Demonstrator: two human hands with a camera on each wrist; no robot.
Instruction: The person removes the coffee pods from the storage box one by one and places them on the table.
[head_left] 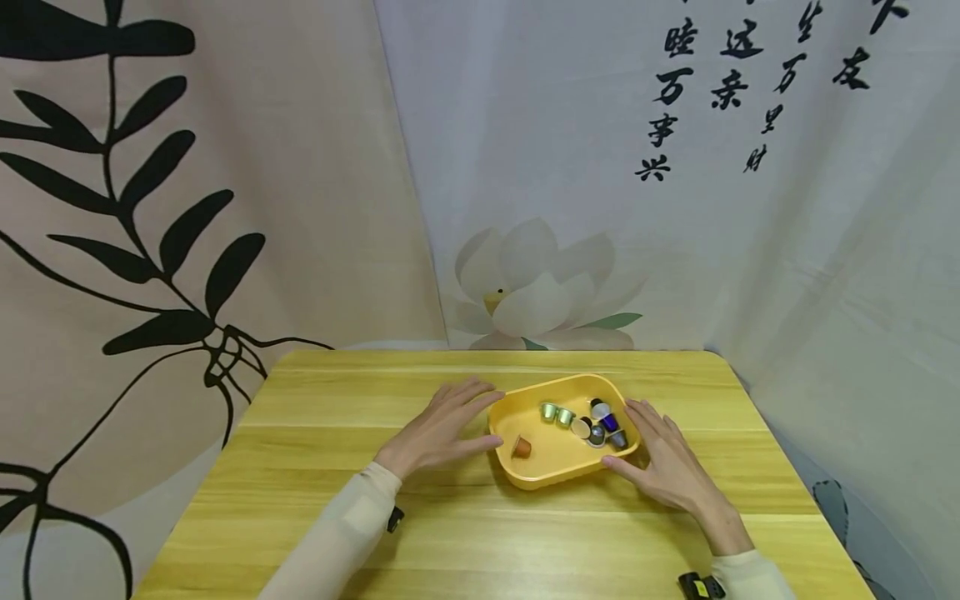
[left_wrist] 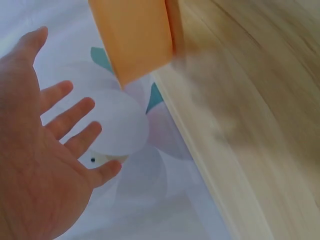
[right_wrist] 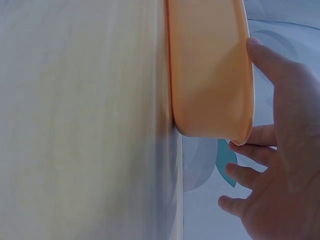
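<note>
Left hand (head_left: 448, 425): palm toward the tray, fingers spread, nothing pinched. Left wrist view shows a gap between those fingers and the tray wall, so near it, no contact.

Middle: shallow yellow plastic tray with rounded corners (head_left: 551, 467), sitting at a slight angle on the yellow wood-grain counter (head_left: 420, 533), between both hands.

Inside, left to right: one copper-brown cup-shaped capsule (head_left: 522, 447) alone by the left end; two pale green metallic capsules (head_left: 557, 415) side by side near the middle; then a bunched group of beige, white, silver and deep blue capsules (head_left: 600, 425) against the right end. They overlap; exact count unclear.

Right hand (head_left: 663, 467): fingers and thumb apart, straddling the tray's right end. Right wrist view puts thumb and fingertips at the rim, apparently touching; can't tell how firmly.

Risks, my read: contact looks one-sided. A push from the right hand alone could swing the tray or slide it into the left palm. A lift from that end would tip it, and the loose capsules would probably roll left. Load looks right-heavy, so uneven lift could tilt it. Thumb dipping inside the rim could knock the bunched group.
</note>
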